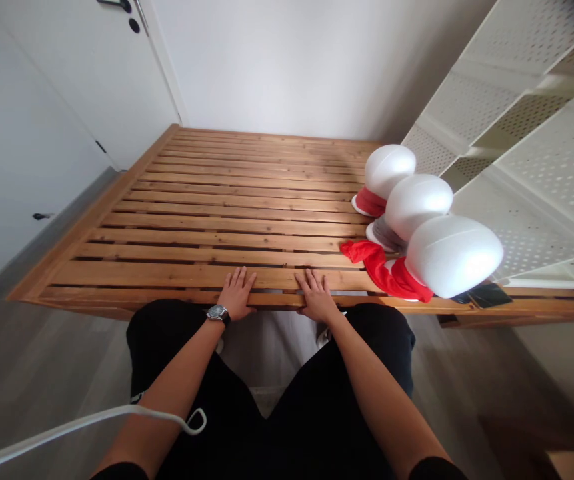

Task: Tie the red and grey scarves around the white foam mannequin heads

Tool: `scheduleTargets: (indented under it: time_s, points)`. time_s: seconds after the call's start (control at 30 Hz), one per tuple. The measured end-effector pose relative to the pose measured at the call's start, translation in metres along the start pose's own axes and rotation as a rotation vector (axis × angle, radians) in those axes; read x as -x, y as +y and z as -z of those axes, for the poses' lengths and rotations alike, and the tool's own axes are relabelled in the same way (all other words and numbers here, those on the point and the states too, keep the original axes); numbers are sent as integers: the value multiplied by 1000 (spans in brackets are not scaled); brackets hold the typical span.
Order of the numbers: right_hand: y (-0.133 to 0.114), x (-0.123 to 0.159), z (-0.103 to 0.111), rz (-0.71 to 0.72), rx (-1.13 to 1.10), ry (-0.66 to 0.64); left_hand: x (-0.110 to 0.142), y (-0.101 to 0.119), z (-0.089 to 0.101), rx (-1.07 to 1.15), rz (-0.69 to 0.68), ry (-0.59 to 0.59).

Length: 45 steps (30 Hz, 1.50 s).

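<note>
My left hand (237,292) lies flat, fingers stretched out, on the near edge of a slatted wooden bed frame (201,220); a wristwatch (217,313) sits on that wrist. My right hand (315,295) rests flat beside it on the same edge, fingers spread. Neither hand holds anything. To the right of my right hand stand three white foam heads (451,253) in a row on the frame. The nearest wears a red cloth (384,270) round its neck, the middle one a grey band, the far one a red band.
A white perforated metal shelf (531,133) leans over the frame's right side. A dark phone-like object (489,295) lies under the nearest head. White doors (67,87) stand at left. A white cable (91,423) loops across my left leg.
</note>
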State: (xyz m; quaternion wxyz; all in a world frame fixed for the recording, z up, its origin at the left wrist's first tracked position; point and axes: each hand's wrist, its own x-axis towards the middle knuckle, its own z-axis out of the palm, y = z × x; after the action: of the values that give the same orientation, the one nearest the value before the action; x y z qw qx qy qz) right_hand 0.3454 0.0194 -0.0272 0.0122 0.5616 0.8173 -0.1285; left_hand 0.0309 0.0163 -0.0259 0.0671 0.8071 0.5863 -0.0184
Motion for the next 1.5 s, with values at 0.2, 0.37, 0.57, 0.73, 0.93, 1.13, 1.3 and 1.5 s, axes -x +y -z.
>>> scheduleTargets:
  time_s: [0.2,0.37,0.57,0.73,0.93,1.13,1.3,1.5]
  points:
    - [-1,0,2,-7,-3,-7,0,0,-1,1,5,0]
    - [-1,0,1,-7,2,-6,0,1,0,10,-3,5]
    - [0,0,1,-6,10,0,0,0,-2,6,2,6]
    - [-1,1,2,-7,8,-6,-1,-1,-4,-5,3,9]
    - [-3,0,6,-11,-28,-14,0,-1,-3,0,1,13]
    - [-10,30,46,41,-238,126,0,-1,-2,14,4,8]
    - [34,84,154,-19,-60,585,0,-1,-2,23,0,22]
    - [149,107,264,-532,127,918,-2,-1,-1,35,4,9]
